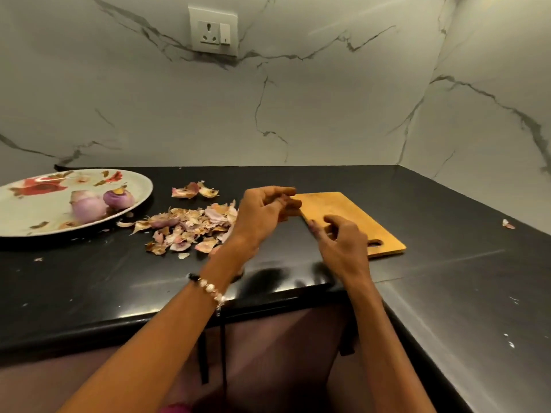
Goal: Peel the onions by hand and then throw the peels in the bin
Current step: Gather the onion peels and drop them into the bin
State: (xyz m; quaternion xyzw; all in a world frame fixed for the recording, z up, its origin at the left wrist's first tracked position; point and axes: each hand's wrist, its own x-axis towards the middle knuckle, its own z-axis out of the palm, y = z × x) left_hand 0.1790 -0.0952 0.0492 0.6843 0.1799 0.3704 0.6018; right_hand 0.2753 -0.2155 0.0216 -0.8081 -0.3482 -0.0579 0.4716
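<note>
Two peeled purple onions (89, 207) (118, 198) lie on a floral plate (35, 216) at the left of the black counter. A pile of dry onion peels (190, 226) is spread on the counter right of the plate, and a few more peels (193, 190) lie behind it. My left hand (262, 214) hovers just right of the pile, fingers loosely curled, with nothing plainly held. My right hand (340, 242) hangs over the near corner of the wooden cutting board (348, 216), fingers relaxed and holding nothing.
One stray peel scrap (507, 224) lies at the far right of the counter (89, 287). Marble walls close off the back and right side, with a wall socket (213, 31) above. The counter's front edge runs just below my wrists. No bin is in view.
</note>
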